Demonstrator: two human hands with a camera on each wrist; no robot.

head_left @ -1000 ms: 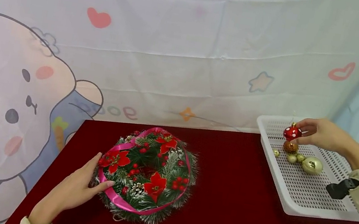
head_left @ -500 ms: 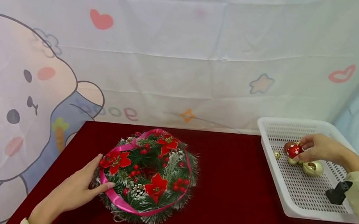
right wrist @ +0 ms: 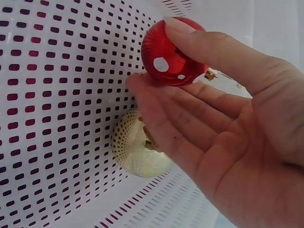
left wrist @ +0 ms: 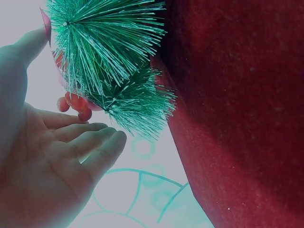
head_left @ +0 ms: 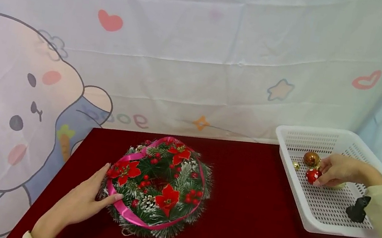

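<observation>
Inside the white basket (head_left: 289,198) my right hand (head_left: 347,169) pinches a red Christmas ball (right wrist: 164,66) with white dots between thumb and fingertips. The ball's gold cap points toward the palm in the right wrist view. A large pale-gold ball (right wrist: 135,154) lies beneath the fingers, partly hidden by them. At the left side of a green Christmas wreath (head_left: 182,172), my left hand (head_left: 82,200) rests with its thumb over the pink ribbon. Its fingers look fairly straight in the left wrist view, beside the frosted needles (left wrist: 104,47) and red berries (left wrist: 78,104).
A copper-coloured ball (head_left: 311,159) and a small gold ball (head_left: 295,165) lie in the basket near the right hand. The dark red table (head_left: 243,212) spreads between wreath and basket. A printed cloth (head_left: 192,64) hangs behind. A black camera (head_left: 357,209) sits at the right wrist.
My right hand has lowered the red ball from above the copper-coloured ball into the basket, nearer to me. My left hand and the wreath have stayed put.
</observation>
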